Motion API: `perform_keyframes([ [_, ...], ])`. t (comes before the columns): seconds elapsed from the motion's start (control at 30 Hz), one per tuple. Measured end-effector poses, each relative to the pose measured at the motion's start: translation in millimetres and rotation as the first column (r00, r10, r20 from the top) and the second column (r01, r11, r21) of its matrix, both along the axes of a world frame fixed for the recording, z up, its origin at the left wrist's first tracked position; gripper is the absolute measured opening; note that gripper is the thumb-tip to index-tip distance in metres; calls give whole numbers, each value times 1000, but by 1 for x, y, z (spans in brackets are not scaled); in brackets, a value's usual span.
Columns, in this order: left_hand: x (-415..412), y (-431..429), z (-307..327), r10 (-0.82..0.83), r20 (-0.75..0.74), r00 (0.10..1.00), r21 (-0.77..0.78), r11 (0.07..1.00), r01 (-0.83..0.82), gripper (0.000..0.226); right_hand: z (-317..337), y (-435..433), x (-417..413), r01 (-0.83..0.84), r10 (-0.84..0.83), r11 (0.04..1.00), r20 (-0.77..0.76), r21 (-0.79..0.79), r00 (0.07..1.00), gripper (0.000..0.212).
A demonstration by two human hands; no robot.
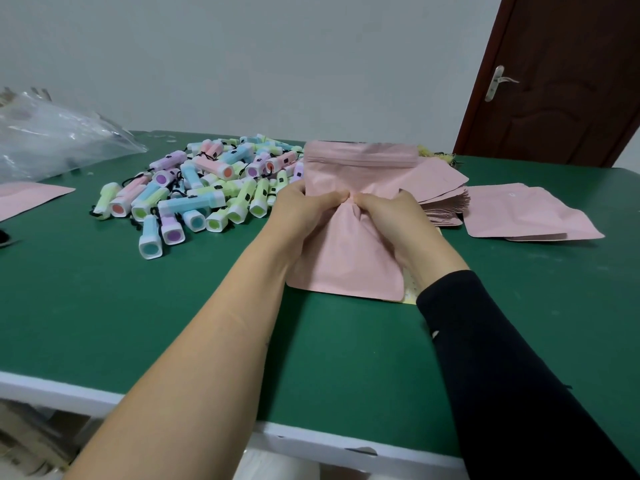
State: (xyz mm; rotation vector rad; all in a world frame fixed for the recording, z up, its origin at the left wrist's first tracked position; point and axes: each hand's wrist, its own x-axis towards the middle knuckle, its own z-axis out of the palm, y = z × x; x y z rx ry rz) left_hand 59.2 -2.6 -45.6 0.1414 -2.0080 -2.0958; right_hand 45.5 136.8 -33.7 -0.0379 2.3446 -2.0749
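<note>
A pink zip pouch (349,258) stands tilted on the green table (138,306) in front of me. My left hand (301,216) and my right hand (394,220) both pinch its middle, fingertips meeting, so the pouch is squeezed into a waist there. Its sealed top edge points away from me. Left of it lies a heap of several pastel mini flashlights (194,188) with black cords.
A stack of flat pink pouches (440,195) sits right behind my right hand, with more pouches (530,213) further right. A clear plastic bag (52,140) lies at the far left, beside another pink pouch (27,197). A brown door (571,81) stands at the back right.
</note>
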Motion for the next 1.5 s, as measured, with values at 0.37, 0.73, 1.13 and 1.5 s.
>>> perform_keyframes([
  [0.37, 7, -10, 9, 4, -33, 999, 89, 996, -1, 9, -2, 8, -8, -162, 161, 987, 87, 13, 983, 36],
  [0.73, 7, -13, 10, 69, -174, 982, 100, 994, -52, 16, 0, 8, -7, -193, 191, 981, 118, 6, 974, 29],
  [1.13, 3, -12, 9, 117, -167, 979, -61, 990, -128, 7, 0, 9, -3, -175, 164, 982, 132, 74, 978, 24],
  [1.5, 10, -22, 27, -142, -295, 945, -677, 729, -102, 15, 5, 9, 4, -230, 209, 924, 100, 305, 973, 16],
])
